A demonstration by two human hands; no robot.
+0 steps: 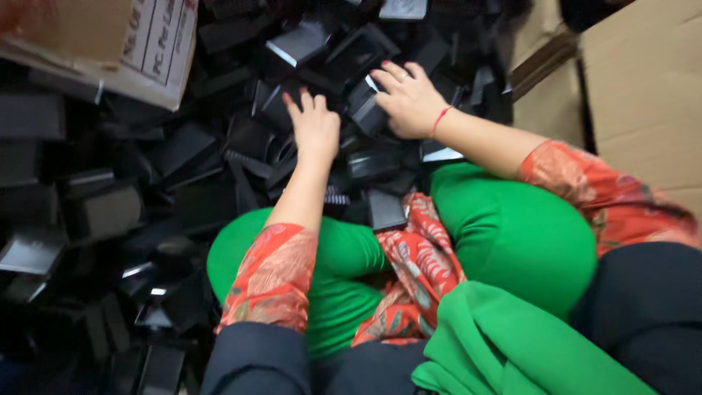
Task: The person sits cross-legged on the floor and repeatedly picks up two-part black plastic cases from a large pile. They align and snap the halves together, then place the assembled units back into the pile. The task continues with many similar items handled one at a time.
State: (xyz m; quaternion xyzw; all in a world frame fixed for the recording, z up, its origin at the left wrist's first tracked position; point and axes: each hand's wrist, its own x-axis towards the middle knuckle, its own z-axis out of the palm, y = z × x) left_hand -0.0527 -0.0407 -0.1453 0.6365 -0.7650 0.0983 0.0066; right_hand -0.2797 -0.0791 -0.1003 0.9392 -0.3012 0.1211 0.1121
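— Where are your hands?

— Both are out over the heap of black plastic parts (pixel 183 161) in front of my knees. My left hand (pixel 316 126) lies flat on the pile, fingers loose and spread, gripping nothing.

— And the right?

— My right hand (pixel 409 99) is curled over a black boxy piece (pixel 365 108) near the heap's far edge, fingers closed on it. Cardboard boxes (pixel 643 95) stand on either side, my green trousers (pixel 512 234) below.
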